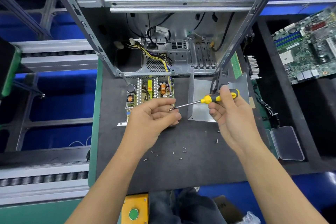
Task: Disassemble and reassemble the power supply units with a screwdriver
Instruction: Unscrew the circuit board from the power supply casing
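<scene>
Gripping the yellow-and-black screwdriver (214, 98) by its handle, the right hand (229, 114) sits right of centre; its tip meets the curled fingers of the left hand (152, 116), which seem to pinch something too small to identify. That hand covers the lower part of the opened power supply unit (149, 92) at centre. Its metal cover (200, 100) lies just right. Loose screws (174, 152) dot the black mat (200, 165). An open computer case (163, 23) fills the top; a motherboard (307, 45) is cut off upper right.

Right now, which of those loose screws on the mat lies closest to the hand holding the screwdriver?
The screw just left of the right hand's wrist; the others lie scattered nearer the person.
</scene>
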### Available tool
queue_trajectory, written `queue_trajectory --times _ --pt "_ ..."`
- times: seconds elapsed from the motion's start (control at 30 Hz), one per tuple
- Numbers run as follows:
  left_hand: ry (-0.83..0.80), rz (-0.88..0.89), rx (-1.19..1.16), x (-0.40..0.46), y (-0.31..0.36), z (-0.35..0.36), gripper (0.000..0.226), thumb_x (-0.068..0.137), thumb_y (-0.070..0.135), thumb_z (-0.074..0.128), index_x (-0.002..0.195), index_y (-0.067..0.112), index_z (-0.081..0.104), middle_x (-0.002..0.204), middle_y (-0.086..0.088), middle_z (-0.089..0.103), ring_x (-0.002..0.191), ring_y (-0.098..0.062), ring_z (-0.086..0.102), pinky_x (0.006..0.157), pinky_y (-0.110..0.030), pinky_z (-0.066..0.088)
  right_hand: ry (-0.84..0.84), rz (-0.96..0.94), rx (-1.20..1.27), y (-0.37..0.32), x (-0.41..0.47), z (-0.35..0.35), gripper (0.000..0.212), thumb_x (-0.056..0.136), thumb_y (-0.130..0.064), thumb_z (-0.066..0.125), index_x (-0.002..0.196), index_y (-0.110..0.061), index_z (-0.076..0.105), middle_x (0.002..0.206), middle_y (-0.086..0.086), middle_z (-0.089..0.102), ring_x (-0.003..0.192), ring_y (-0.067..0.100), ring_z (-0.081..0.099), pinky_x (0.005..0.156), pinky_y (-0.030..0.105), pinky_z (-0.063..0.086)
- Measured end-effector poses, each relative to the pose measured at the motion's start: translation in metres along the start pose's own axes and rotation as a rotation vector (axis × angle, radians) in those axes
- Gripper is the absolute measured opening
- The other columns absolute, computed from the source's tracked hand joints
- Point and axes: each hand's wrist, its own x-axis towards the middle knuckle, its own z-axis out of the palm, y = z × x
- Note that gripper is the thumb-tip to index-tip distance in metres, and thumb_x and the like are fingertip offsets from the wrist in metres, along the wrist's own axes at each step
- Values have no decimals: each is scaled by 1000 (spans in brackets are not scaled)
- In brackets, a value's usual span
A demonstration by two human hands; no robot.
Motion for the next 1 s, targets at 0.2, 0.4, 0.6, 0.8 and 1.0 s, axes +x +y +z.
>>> queue_trajectory --times 0.2,0.4,0.6,0.8,1.0 --pt "-17 3 72 -1 -1 -3 41 74 -9 81 103 20 73 92 3 78 86 -13 75 77 -15 55 14 32 12 3 3 -3 30 94 -36 60 85 -9 53 83 9 73 63 10 65 57 20 54" --pt "88 113 152 3 2 -23 42 74 -3 82 103 26 72 95 3 77 86 -13 74 80 -17 55 51 -65 -33 1 6 -3 27 98 -35 58 87 -11 50 78 6 72 63 12 65 59 21 53" --pt "23 300 731 14 -6 -42 29 82 6 80 97 30 73 89 16 71 80 3 65 77 -6 46 49 -282 -278 2 9 0 17 99 -26 58 90 -13 53 80 11 73 64 21 69 59 26 55" --pt "-64 306 869 18 -12 -44 11 85 11 78 93 18 77 84 5 72 74 -11 67 77 -26 54 -24 -365 -413 16 13 7 13 96 -23 62 88 -18 53 78 10 72 66 29 70 60 31 56" --pt "-90 262 874 21 -11 -47 5 86 16 75 86 20 77 79 8 72 76 -13 67 76 -26 54 -51 -411 -551 29 18 12 15 92 -26 66 90 -18 54 74 5 70 63 19 71 59 22 55"
